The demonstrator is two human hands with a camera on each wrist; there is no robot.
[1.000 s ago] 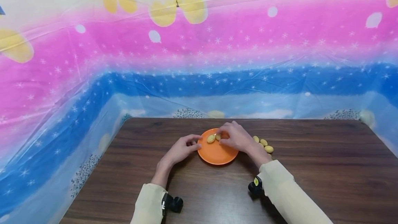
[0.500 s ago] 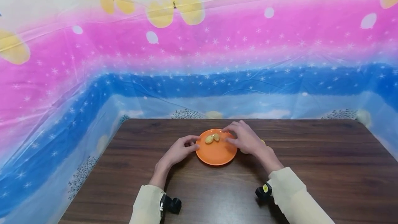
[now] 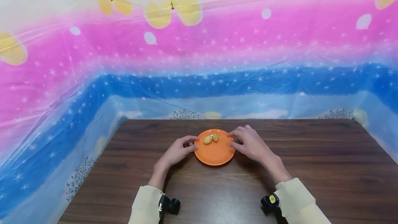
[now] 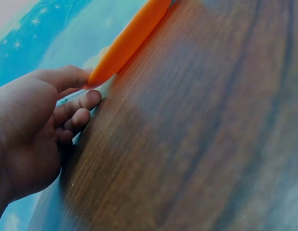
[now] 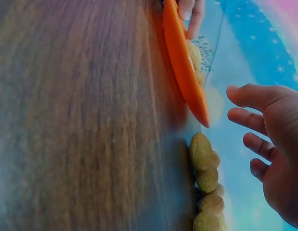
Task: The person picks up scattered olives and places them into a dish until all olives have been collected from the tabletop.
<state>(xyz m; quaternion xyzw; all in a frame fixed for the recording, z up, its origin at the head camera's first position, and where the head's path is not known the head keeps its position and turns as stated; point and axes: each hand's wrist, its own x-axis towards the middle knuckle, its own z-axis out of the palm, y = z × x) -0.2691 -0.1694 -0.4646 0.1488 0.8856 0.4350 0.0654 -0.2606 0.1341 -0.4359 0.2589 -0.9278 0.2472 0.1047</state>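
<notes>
An orange plate point(image 3: 214, 157) lies on the table with two yellowish-brown oval pieces point(image 3: 207, 140) near its far side. Small and rough-skinned, they could be nuts or tiny potatoes; I cannot tell. My left hand point(image 3: 178, 150) holds the plate's left rim, which sits at its thumb and fingertips in the left wrist view. At the right rim is my right hand point(image 3: 253, 144), fingers spread and relaxed. The right wrist view shows this hand apart from the plate, holding nothing. Several more oval pieces point(image 5: 201, 151) lie beside it, mostly hidden behind the hand in the head view.
The brown wooden table point(image 3: 211, 193) reaches back to a printed pink and blue cloth point(image 3: 199, 82) hung behind and at the sides. A small black camera point(image 3: 172, 205) is worn on the left wrist, and another black camera point(image 3: 268, 201) on the right.
My right hand has let go of an oval piece on the plate and drawn back rightward to the rim, covering the pieces on the table. The left hand stays at the rim.
</notes>
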